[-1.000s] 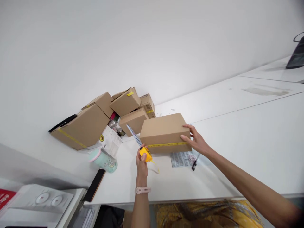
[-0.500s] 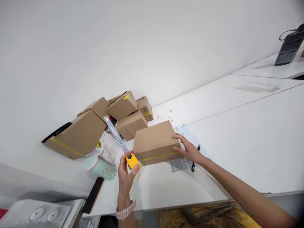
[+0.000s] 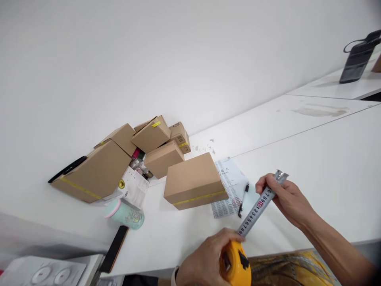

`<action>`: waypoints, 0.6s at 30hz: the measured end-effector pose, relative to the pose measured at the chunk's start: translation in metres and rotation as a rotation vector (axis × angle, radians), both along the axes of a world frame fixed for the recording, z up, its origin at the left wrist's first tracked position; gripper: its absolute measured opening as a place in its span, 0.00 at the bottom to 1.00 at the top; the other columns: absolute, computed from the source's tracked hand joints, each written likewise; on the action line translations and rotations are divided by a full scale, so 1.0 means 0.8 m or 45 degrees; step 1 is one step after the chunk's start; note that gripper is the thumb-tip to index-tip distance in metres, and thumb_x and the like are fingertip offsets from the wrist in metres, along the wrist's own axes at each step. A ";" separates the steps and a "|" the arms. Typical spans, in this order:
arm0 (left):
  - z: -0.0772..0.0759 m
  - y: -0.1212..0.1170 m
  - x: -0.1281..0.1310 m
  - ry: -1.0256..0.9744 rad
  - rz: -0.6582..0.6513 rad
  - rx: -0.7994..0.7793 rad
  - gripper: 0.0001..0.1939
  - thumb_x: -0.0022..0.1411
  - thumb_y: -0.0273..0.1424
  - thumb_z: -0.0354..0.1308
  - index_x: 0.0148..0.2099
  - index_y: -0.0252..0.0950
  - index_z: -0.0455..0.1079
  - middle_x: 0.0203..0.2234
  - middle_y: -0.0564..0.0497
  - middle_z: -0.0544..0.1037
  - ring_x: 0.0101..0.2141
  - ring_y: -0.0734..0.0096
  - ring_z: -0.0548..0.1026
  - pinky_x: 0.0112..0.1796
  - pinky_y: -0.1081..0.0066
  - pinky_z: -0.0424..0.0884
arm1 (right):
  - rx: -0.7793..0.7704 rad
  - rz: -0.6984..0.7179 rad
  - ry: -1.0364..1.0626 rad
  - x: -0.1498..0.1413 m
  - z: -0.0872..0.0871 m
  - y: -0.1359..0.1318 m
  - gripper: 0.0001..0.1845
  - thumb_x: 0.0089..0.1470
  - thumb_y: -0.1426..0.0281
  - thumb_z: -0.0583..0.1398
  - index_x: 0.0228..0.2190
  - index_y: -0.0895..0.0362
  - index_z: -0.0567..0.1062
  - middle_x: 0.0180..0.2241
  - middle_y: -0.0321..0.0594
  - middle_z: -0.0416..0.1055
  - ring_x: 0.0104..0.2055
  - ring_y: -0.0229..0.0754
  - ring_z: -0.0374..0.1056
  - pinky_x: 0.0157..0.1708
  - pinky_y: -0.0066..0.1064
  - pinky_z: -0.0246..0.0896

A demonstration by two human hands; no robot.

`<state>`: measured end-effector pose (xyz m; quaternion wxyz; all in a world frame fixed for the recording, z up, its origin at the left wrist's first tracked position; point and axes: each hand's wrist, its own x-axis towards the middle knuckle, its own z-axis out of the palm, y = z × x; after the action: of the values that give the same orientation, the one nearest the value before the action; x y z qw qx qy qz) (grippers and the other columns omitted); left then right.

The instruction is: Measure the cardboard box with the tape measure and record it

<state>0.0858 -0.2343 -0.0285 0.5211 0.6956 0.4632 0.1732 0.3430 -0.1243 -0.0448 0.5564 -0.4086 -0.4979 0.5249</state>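
My left hand (image 3: 205, 260) is closed round the yellow case of a tape measure (image 3: 238, 264) at the front edge of the table. The numbered blade slants up and right from the case to my right hand (image 3: 287, 196). Thumb and fingers of that hand pinch the blade near its metal end hook. A cardboard box (image 3: 193, 178) with a yellow tape strip along its lower front lies to the left, apart from both hands. Behind my hands, printed sheets (image 3: 226, 186) lie partly under the box, with a black pen (image 3: 243, 200) on them.
Several more cardboard boxes (image 3: 165, 159) are grouped against the wall at the left. Nearer stand a mint-green cup (image 3: 127, 214), a white printed packet (image 3: 133, 186) and a dark flat object (image 3: 114, 248). A dark bottle (image 3: 355, 61) stands far right on the white table (image 3: 327, 167).
My right hand has let go of the box and now grips the tape blade. My left hand has brought the tape measure rightward and closer to me. The box stays on the table.
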 end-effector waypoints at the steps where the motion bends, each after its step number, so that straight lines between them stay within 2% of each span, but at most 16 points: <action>1: -0.001 0.001 0.001 -0.073 0.051 -0.044 0.54 0.30 0.38 0.79 0.63 0.46 0.64 0.51 0.46 0.72 0.45 0.57 0.73 0.48 0.63 0.69 | 0.012 0.005 -0.019 0.001 -0.005 -0.006 0.29 0.59 0.42 0.52 0.25 0.50 0.76 0.27 0.45 0.73 0.29 0.49 0.68 0.29 0.43 0.69; 3: -0.001 0.004 0.004 -0.241 0.171 -0.088 0.59 0.33 0.33 0.78 0.67 0.47 0.54 0.53 0.45 0.69 0.48 0.56 0.73 0.50 0.60 0.68 | 0.044 0.032 -0.092 -0.005 -0.015 -0.019 0.30 0.62 0.42 0.48 0.31 0.48 0.80 0.32 0.47 0.76 0.35 0.53 0.72 0.36 0.47 0.72; 6: 0.000 0.009 0.015 -0.401 0.300 -0.038 0.58 0.37 0.30 0.76 0.67 0.47 0.50 0.54 0.45 0.67 0.53 0.54 0.71 0.55 0.56 0.64 | 0.084 0.131 -0.212 -0.029 -0.031 -0.041 0.30 0.64 0.44 0.45 0.51 0.40 0.78 0.46 0.46 0.76 0.46 0.56 0.73 0.46 0.54 0.72; 9: 0.004 0.008 0.024 -0.460 0.301 -0.001 0.56 0.39 0.29 0.76 0.67 0.46 0.50 0.51 0.45 0.69 0.53 0.52 0.71 0.55 0.55 0.64 | 0.165 0.367 -0.237 -0.052 -0.042 -0.061 0.30 0.65 0.46 0.46 0.60 0.38 0.70 0.62 0.43 0.66 0.59 0.56 0.67 0.55 0.55 0.67; 12: 0.015 0.007 0.013 -0.491 0.296 0.082 0.53 0.43 0.29 0.75 0.67 0.46 0.51 0.53 0.44 0.70 0.53 0.52 0.72 0.54 0.56 0.66 | 0.215 0.577 -0.234 -0.056 -0.054 -0.068 0.32 0.65 0.48 0.50 0.67 0.42 0.61 0.69 0.43 0.57 0.66 0.55 0.60 0.60 0.54 0.62; 14: 0.026 0.015 -0.008 -0.460 0.359 0.216 0.51 0.46 0.29 0.74 0.67 0.47 0.50 0.55 0.43 0.70 0.55 0.52 0.72 0.54 0.57 0.67 | 0.228 0.533 -0.295 -0.051 -0.068 -0.061 0.32 0.66 0.50 0.49 0.68 0.43 0.59 0.68 0.45 0.59 0.65 0.55 0.61 0.60 0.54 0.62; 16: 0.039 0.035 -0.033 -0.380 0.507 0.419 0.48 0.50 0.30 0.73 0.67 0.47 0.51 0.57 0.43 0.70 0.56 0.53 0.71 0.54 0.58 0.68 | 0.285 0.336 -0.482 -0.046 -0.088 -0.042 0.30 0.67 0.51 0.49 0.66 0.44 0.64 0.65 0.46 0.63 0.64 0.55 0.62 0.59 0.53 0.62; 18: 0.050 0.068 -0.056 -0.222 0.729 0.687 0.43 0.51 0.31 0.72 0.64 0.44 0.54 0.56 0.42 0.70 0.56 0.54 0.71 0.53 0.59 0.69 | 0.441 0.127 -0.796 -0.046 -0.114 -0.015 0.27 0.66 0.53 0.52 0.61 0.46 0.70 0.61 0.47 0.69 0.63 0.55 0.64 0.59 0.53 0.62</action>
<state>0.0406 -0.1801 0.0113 0.2879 0.6331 0.5301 0.4851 0.3060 -0.1362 -0.1357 0.4118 -0.4243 -0.7450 0.3088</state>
